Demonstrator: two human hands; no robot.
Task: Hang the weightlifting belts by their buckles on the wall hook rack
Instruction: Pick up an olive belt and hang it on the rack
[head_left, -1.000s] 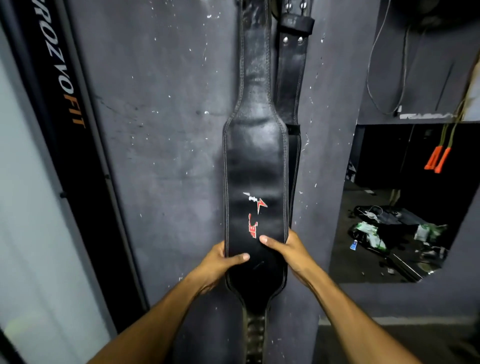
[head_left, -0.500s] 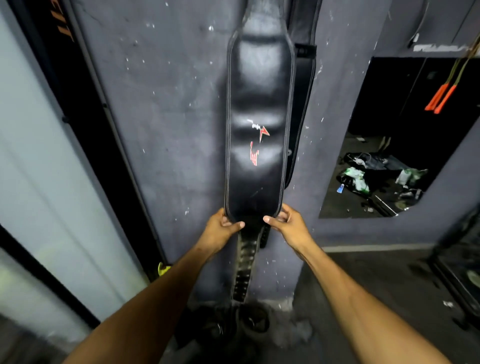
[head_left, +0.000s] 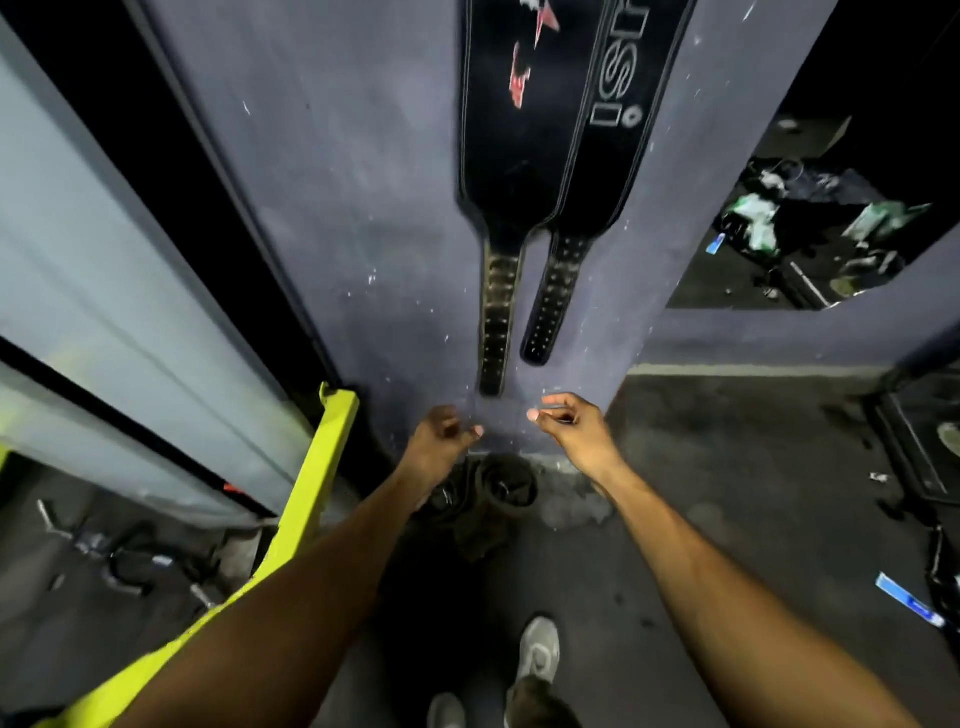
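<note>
Grey shoes (head_left: 537, 657) nearest, on dark floor (head_left: 727, 519). Further out, left hand (head_left: 441, 441) and right hand (head_left: 569, 423), both loosely curled, empty, low before the wall (head_left: 337, 182), just clear of the strap tips. Between the wrists, a dark heap (head_left: 491, 493) on the floor at the wall's foot, possibly more belts; cannot tell. Beyond, two black leather belts hanging side by side, touching: red-marked belt (head_left: 511, 130) left, white-lettered belt (head_left: 605, 145) right, punched tails down. Buckles and hook rack out of frame above. Judged: two hung, released; heap perhaps left to hang. Yellow frame bar (head_left: 317, 462) at left; one count each.
</note>
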